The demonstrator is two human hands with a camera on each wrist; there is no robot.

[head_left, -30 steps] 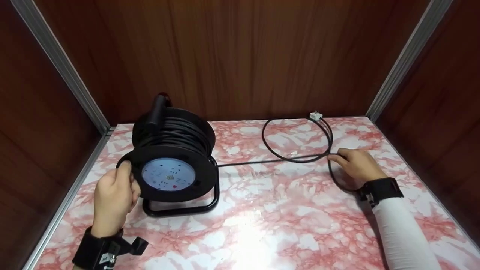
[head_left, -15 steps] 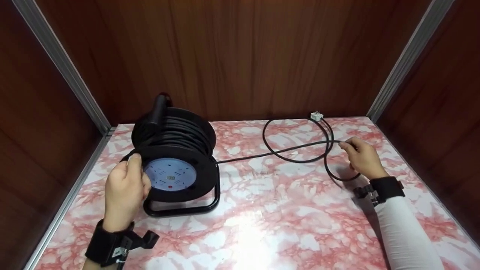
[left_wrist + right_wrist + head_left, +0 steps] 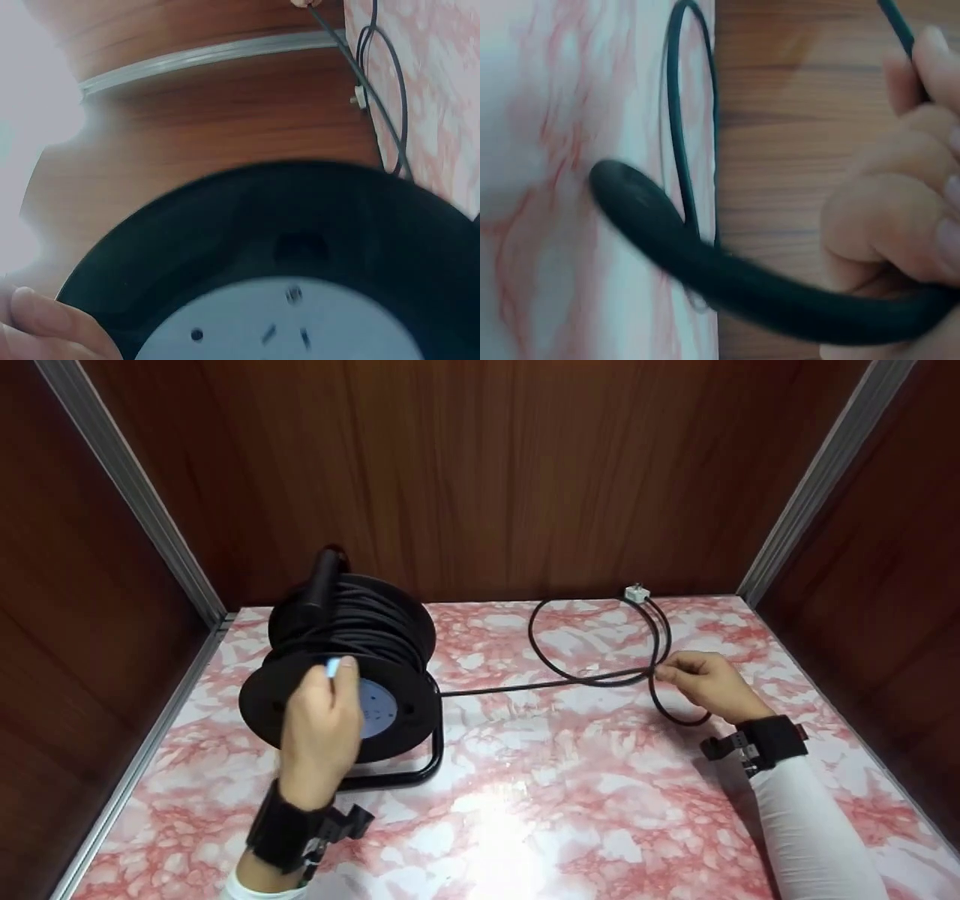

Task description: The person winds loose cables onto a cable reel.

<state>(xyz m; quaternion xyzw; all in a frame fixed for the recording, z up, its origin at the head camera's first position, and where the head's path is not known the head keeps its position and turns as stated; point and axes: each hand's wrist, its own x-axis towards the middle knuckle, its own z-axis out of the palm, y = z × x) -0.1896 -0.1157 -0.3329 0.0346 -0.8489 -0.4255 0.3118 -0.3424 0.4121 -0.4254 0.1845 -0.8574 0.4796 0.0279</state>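
A black cable reel (image 3: 420, 712) with a pale blue socket face (image 3: 379, 709) stands on its tubular frame at the left. In front of its face my left hand (image 3: 319, 727) has curled fingers, gripping a winding knob that the hand mostly hides; a small pale blue bit shows by the thumb. From the reel the black cable (image 3: 510, 688) runs to the right. My right hand (image 3: 709, 682) pinches it between thumb and forefinger, and in the right wrist view a slack cable loop (image 3: 735, 289) passes under the curled fingers.
A cable loop (image 3: 531, 634) lies on the marbled red-and-white table (image 3: 555, 780), with the white plug (image 3: 637, 593) at the back edge. Brown wood-grain panels (image 3: 480, 480) wall in the back and both sides.
My left hand has swung up and to the right across the reel's face, which turned with it. The right hand rose with the cable, then came down and slightly left, still pinching it.
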